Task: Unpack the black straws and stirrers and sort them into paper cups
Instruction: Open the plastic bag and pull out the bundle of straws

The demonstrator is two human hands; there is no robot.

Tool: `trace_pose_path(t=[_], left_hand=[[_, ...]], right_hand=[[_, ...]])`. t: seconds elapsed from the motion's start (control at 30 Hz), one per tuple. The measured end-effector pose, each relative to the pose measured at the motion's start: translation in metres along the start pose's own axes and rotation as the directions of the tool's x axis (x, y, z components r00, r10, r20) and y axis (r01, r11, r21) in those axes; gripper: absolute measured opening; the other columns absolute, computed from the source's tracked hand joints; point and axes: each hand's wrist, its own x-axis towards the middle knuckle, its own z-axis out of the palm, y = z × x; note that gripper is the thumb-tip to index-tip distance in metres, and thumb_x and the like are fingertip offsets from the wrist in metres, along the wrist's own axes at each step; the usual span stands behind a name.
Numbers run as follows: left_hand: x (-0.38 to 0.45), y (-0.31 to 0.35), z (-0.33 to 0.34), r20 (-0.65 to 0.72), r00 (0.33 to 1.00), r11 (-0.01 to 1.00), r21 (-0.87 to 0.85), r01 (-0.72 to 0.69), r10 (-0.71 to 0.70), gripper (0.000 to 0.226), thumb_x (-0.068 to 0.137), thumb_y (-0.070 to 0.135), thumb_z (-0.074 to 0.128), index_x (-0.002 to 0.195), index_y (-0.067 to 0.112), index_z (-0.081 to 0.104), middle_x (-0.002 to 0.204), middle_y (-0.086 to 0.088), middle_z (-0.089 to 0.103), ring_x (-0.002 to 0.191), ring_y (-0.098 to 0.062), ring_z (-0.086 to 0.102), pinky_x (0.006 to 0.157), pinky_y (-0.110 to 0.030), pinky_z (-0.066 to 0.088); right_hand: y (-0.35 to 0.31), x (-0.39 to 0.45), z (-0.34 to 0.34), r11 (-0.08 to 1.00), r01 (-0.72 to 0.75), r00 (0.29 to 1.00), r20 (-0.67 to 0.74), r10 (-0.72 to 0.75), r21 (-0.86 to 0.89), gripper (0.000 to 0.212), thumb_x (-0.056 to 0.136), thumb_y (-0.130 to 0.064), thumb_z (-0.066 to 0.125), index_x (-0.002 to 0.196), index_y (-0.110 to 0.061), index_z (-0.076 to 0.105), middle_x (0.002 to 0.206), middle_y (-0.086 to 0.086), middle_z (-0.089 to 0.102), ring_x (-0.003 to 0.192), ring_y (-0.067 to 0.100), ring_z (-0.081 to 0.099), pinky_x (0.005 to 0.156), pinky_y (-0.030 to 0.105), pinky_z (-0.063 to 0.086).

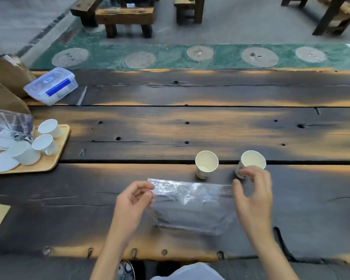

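Your left hand point(132, 201) pinches the sealed plastic bag point(192, 205); right hand point(253, 197) fingers are apart. Both paper cups point(207, 163) at centre frame stand empty: sorting not begun.

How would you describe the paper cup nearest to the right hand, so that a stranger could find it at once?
Start at the long dark wooden table and find the clear plastic bag at its near edge, between the two hands. Just beyond the bag stand two white paper cups, both upright and empty. It is the right cup, which leans a little and sits behind the fingers of the right hand; the left cup stands alone.
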Motion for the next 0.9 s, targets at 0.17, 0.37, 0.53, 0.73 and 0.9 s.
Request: trace_pose_path(t=[0.17, 0.37, 0.53, 0.73, 0.9], left_hand=[[-0.03, 0.018, 0.048, 0.061, 0.997, 0.998, 0.023, -0.058, 0.056, 0.019, 0.088, -0.006, 0.062, 0.097, 0.009, 0.068, 0.082, -0.007, 0.073, 0.078, -0.015, 0.069, 0.074, -0.021, 0.054], [-0.051, 0.03, 0.084, 0.067, 0.993, 0.995, -0.008, -0.095, 0.095, 0.029, 0.088, -0.005, 0.063, 0.108, 0.014, 0.054, 0.084, -0.01, 0.075, 0.078, -0.016, 0.07, 0.072, -0.021, 0.054], [-0.059, 0.03, 0.087, 0.069, 0.988, 0.99, 0.024, -0.138, 0.136, 0.031, 0.089, -0.008, 0.059, 0.108, 0.015, 0.049, 0.083, -0.01, 0.075, 0.075, -0.014, 0.07, 0.072, -0.02, 0.053], [-0.053, 0.025, 0.076, 0.115, 0.981, 0.986, 0.048, -0.161, 0.155, 0.032, 0.089, -0.005, 0.061, 0.11, 0.015, 0.048, 0.085, -0.011, 0.075, 0.078, -0.018, 0.07, 0.073, -0.023, 0.054], [-0.048, 0.014, 0.054, 0.134, 0.977, 0.978, 0.107, -0.178, 0.164, 0.03, 0.09, 0.009, 0.063, 0.113, 0.023, 0.049, 0.082, -0.008, 0.074, 0.078, -0.016, 0.068, 0.075, -0.026, 0.052]], right_hand=[[-0.028, 0.006, -0.003, 0.918, 0.369, 0.785, 0.48, -0.392, 0.146, 0.008, 0.087, -0.019, 0.062, 0.094, -0.014, 0.065, 0.119, 0.0, 0.057, 0.114, 0.016, 0.053, 0.098, 0.03, 0.04], [-0.022, -0.005, 0.002, 0.899, 0.373, 0.661, 0.615, -0.43, 0.228, 0.018, 0.09, -0.034, 0.065, 0.098, -0.018, 0.065, 0.118, -0.005, 0.053, 0.114, 0.014, 0.049, 0.097, 0.029, 0.041], [-0.017, -0.01, -0.003, 0.898, 0.382, 0.712, 0.55, -0.437, 0.219, 0.012, 0.091, -0.027, 0.062, 0.089, -0.017, 0.068, 0.11, -0.008, 0.058, 0.106, 0.012, 0.052, 0.091, 0.022, 0.04], [-0.027, -0.016, 0.005, 0.912, 0.33, 0.755, 0.512, -0.41, 0.244, 0.008, 0.09, -0.014, 0.061, 0.082, -0.014, 0.062, 0.1, -0.01, 0.061, 0.099, 0.009, 0.052, 0.088, 0.019, 0.039], [-0.041, -0.004, 0.009, 0.938, 0.162, 0.824, 0.482, -0.299, 0.306, 0.01, 0.09, -0.008, 0.059, 0.081, -0.011, 0.059, 0.094, -0.003, 0.062, 0.095, 0.014, 0.059, 0.085, 0.026, 0.046]])
